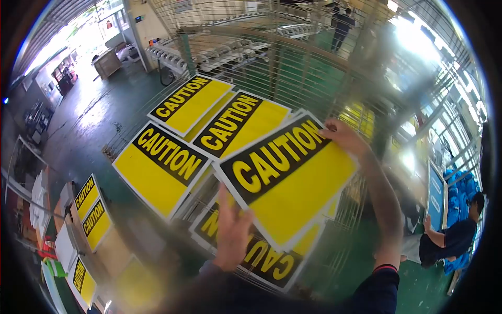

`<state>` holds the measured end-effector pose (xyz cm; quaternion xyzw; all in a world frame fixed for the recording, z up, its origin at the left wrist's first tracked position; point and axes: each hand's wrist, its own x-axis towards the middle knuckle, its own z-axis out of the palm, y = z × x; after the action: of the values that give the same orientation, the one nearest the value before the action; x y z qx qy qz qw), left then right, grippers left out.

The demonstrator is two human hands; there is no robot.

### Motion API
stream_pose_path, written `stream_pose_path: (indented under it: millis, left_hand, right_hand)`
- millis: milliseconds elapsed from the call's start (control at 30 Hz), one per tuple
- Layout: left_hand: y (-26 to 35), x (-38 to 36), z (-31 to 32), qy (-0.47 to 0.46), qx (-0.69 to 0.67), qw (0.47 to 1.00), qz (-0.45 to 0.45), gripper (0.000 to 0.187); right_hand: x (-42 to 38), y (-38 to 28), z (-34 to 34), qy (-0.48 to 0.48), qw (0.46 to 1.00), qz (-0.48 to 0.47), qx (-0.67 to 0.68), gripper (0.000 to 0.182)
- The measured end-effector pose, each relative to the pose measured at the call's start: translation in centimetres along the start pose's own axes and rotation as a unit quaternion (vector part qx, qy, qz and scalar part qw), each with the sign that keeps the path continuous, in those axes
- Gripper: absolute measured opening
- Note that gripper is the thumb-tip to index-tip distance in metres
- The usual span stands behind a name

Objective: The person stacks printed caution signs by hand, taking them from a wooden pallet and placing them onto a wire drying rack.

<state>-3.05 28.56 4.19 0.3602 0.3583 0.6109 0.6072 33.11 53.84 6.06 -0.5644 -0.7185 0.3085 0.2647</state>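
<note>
head view: right hand pinching one caution sign by its corner; left hand spreading fingers at its edge; other signs lying beyond fingertips.

A wire rack carries yellow-and-black CAUTION signs: a far sign, a middle sign and a left sign close together, and an upside-down sign nearer the person.

Caution signs lie on a rack, more signs to its left, a co-worker to its right.
</note>
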Motion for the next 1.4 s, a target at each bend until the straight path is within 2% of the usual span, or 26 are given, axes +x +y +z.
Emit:
stream_pose_path:
  millis: [100, 200, 233, 333, 433, 567, 633, 700, 767, 833, 900, 933, 967, 1000, 1033, 1067, 1100, 1133, 1200, 1233, 1267, 1300, 1333, 1367, 1400]
  left_hand:
    - [1.8, 1.9, -2.1, 0.117, 0.031, 0.992, 0.040, 0.087]
    - [0.7, 4.7, -4.3, 0.164, -0.102, 0.981, -0.019, 0.079]
    - [0.4, 5.7, -5.3, 0.102, -0.075, 0.992, -0.029, 0.070]
    - [0.6, 8.3, -5.6, 0.092, -0.074, 0.988, -0.104, 0.062]
    - [0.6, 11.0, -7.4, 0.035, -0.130, 0.976, -0.171, 0.065]
    - [1.5, 11.7, -8.9, 0.016, -0.164, 0.959, -0.232, 0.076]
    - [4.1, 10.2, -8.4, 0.003, -0.175, 0.960, -0.218, 0.077]
    - [4.0, 9.1, -8.5, -0.019, -0.195, 0.962, -0.193, 0.077]
    - [3.7, 7.9, -8.8, -0.042, -0.198, 0.967, -0.154, 0.076]
    - [2.8, 6.9, -8.8, -0.037, -0.185, 0.975, -0.120, 0.076]
    - [3.7, 6.5, -9.9, -0.017, -0.073, 0.995, -0.059, 0.078]
    - [4.5, 6.5, -10.6, -0.010, -0.014, 0.999, -0.029, 0.079]
    - [4.2, 7.1, -12.7, 0.004, 0.108, 0.993, 0.044, 0.082]
    - [4.5, 8.3, -15.5, -0.009, 0.190, 0.972, 0.137, 0.081]
    - [7.3, 9.3, -18.2, -0.011, 0.276, 0.954, 0.114, 0.083]
    - [9.4, 11.2, -21.7, -0.012, 0.405, 0.888, 0.218, 0.084]
    - [12.6, 13.2, -24.9, -0.026, 0.437, 0.889, 0.131, 0.083]
    - [15.1, 15.5, -28.1, -0.038, 0.465, 0.871, 0.156, 0.080]
    - [20.4, 18.8, -32.0, -0.104, 0.361, 0.924, 0.069, 0.077]
    - [22.8, 19.6, -31.7, -0.130, 0.343, 0.929, 0.047, 0.076]
    - [25.3, 20.2, -31.1, -0.154, 0.323, 0.933, 0.025, 0.074]
    - [26.7, 21.4, -30.9, -0.185, 0.320, 0.929, 0.031, 0.072]
    - [27.7, 22.5, -30.8, -0.214, 0.316, 0.924, 0.036, 0.069]
    - [28.5, 23.7, -30.9, -0.229, 0.329, 0.915, 0.043, 0.065]
    - [29.0, 24.9, -31.1, -0.247, 0.343, 0.905, 0.051, 0.061]
  right_hand:
    - [5.5, -3.1, 4.1, 0.041, 0.997, -0.053, -0.023, 0.052]
    - [14.3, -4.3, 8.2, 0.032, 0.990, -0.096, -0.100, 0.056]
    - [17.0, -4.6, 9.8, 0.035, 0.988, -0.107, -0.104, 0.057]
    - [22.7, -3.4, 13.9, 0.022, 0.988, -0.083, -0.130, 0.059]
    - [27.2, -1.4, 15.8, 0.025, 0.984, -0.064, -0.166, 0.060]
    - [25.2, -3.4, 14.5, 0.007, 0.986, -0.068, -0.155, 0.056]
    - [22.8, -6.3, 13.0, 0.030, 0.989, -0.055, -0.134, 0.053]
    - [20.3, -8.2, 11.6, 0.095, 0.965, -0.093, -0.226, 0.047]
    - [16.9, -8.7, 9.8, 0.201, 0.907, -0.182, -0.321, 0.046]
    - [11.5, -12.7, 7.0, 0.218, 0.904, -0.150, -0.335, 0.051]
    - [7.3, -15.5, 4.0, 0.186, 0.947, -0.043, -0.259, 0.059]
    - [4.9, -17.3, 3.5, 0.192, 0.942, -0.036, -0.274, 0.058]
    - [3.5, -17.1, 4.1, 0.151, 0.977, -0.048, -0.143, 0.056]
    - [2.0, -17.2, 5.0, 0.126, 0.989, -0.026, -0.072, 0.053]
    - [0.6, -17.6, 6.1, 0.105, 0.995, 0.000, -0.002, 0.050]
    - [-1.0, -20.1, 9.2, 0.103, 0.993, 0.060, 0.005, 0.048]
    - [-2.4, -22.4, 12.3, 0.065, 0.991, 0.100, 0.062, 0.045]
    - [-3.5, -24.3, 15.0, 0.026, 0.983, 0.140, 0.118, 0.043]
    - [-4.2, -24.6, 19.5, -0.039, 0.942, 0.135, 0.305, 0.041]
    - [-4.1, -23.0, 21.3, -0.006, 0.982, 0.040, 0.185, 0.042]
    - [-3.6, -20.8, 22.9, 0.024, 0.996, -0.055, 0.059, 0.042]
    - [-3.2, -21.1, 23.8, 0.037, 0.991, -0.054, 0.114, 0.043]
    - [-2.7, -21.4, 24.7, 0.051, 0.983, -0.054, 0.169, 0.043]
    - [-2.5, -23.1, 24.9, 0.049, 0.917, 0.051, 0.392, 0.044]
    - [-2.0, -24.2, 25.6, 0.050, 0.791, 0.155, 0.590, 0.044]
